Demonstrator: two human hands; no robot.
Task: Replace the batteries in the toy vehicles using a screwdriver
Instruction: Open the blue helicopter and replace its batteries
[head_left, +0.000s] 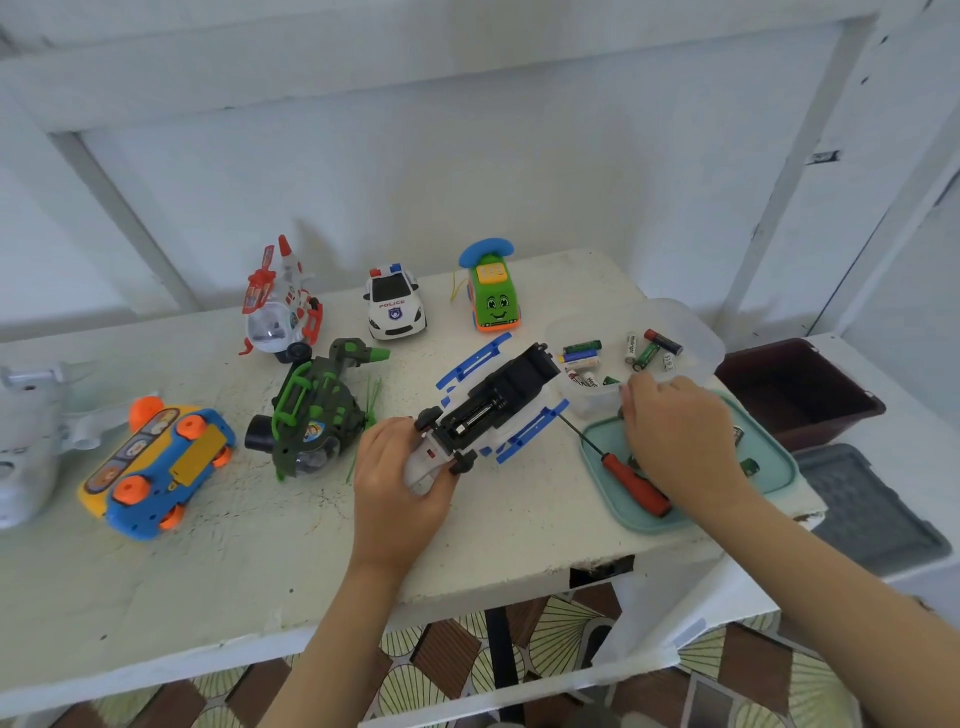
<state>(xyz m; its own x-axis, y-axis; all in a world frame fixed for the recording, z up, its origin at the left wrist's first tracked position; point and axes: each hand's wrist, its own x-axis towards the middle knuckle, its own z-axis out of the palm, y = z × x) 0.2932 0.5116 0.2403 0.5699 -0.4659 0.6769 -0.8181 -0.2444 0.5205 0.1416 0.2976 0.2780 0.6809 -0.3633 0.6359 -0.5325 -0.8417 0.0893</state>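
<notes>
Right now the left hand (400, 467) has its grip curled round the nose of an upturned white-and-blue toy vehicle (493, 410) on the tabletop (260, 571), with the toy's battery bay open. The right hand (680, 436) hovers over the teal tray (597, 473), beside the red-handled screwdriver (634, 480). Whether that hand's grip holds anything, I cannot tell.

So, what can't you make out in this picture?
- Head view: what the right hand holds, if anything; its own back hides the fingertips over the teal tray.
- Head view: the grey-white toy is cut off by the left edge.
- Head view: labels on the batteries in the clear tub are too small to read.
- Head view: how many cells sit in the white-and-blue toy that the left hand grips; the bay is dark.
</notes>
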